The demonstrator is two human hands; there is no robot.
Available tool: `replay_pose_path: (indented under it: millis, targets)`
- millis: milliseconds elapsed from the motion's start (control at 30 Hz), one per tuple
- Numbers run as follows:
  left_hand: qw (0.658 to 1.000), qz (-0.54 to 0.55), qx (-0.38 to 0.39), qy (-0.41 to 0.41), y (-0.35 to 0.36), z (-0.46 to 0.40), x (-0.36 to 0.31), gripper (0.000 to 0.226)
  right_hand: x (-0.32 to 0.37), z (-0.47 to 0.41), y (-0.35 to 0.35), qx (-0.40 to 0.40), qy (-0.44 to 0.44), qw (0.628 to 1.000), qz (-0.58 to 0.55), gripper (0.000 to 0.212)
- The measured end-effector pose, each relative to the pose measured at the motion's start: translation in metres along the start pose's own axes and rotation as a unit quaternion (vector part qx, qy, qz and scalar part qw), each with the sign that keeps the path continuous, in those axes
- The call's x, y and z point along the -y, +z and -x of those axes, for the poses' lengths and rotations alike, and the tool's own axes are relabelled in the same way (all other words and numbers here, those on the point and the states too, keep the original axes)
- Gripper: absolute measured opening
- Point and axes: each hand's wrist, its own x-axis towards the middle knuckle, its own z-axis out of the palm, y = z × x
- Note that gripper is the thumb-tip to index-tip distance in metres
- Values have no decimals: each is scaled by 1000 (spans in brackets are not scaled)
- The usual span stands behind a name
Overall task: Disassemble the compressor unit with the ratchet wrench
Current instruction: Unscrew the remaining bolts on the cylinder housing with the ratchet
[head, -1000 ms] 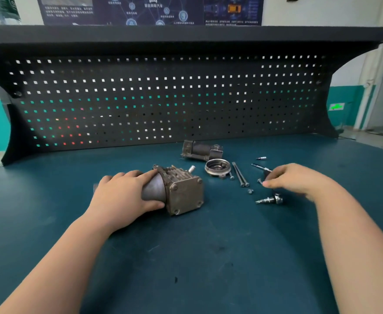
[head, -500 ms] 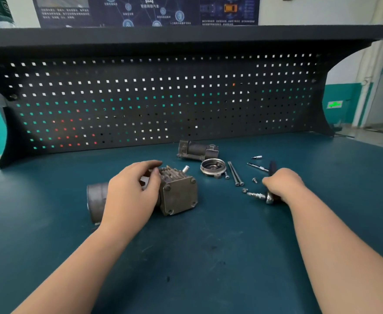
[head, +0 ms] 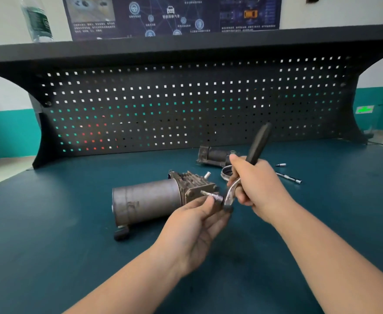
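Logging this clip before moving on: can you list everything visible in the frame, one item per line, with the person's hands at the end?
compressor unit: 1, grey-brown, lying on its side at the middle of the bench
ratchet wrench: 1, black handle and silver head, held above the bench
bit: 1, silver, on the wrench head
removed motor part: 1, dark, at the back near the pegboard
metal ring: 1, silver, partly hidden behind the right hand
extension bar: 1, silver, right of the right hand
small socket: 1, silver, behind the bar
bench top: 1, teal
pegboard: 1, black, rear
bottle: 1, clear, on the shelf
poster: 1, dark blue, on the wall
left hand: 1, pinches the bit
right hand: 1, grips the wrench
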Motion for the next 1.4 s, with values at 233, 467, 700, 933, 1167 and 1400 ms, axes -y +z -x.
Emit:
replay_pose_path:
  millis: [233, 467, 700, 933, 1167, 1400]
  targets:
    - [995, 16, -97, -29, -8, -8, 0, 24, -16, -3, 14, 11, 21, 1000, -3, 39]
    - [995, -4, -95, -15, -15, -15, 1, 25, -24, -8, 22, -31, 4, 999, -29, 23]
    - [995, -4, -96, 1, -14, -14, -3, 23, -23, -9, 23, -40, 22, 997, -69, 23]
    - [994, -13, -107, 3, -14, -14, -3, 20, -28, -9, 26, -59, 92, 987, -117, 25]
    - [994, -23, -107, -1, -14, -13, -3, 21, -39, -11, 30, -92, 263, 919, -278, 23]
    - [993, -10, -120, -16, -13, -9, -7, 19, -37, 0, 39, -142, 308, 859, -383, 26]
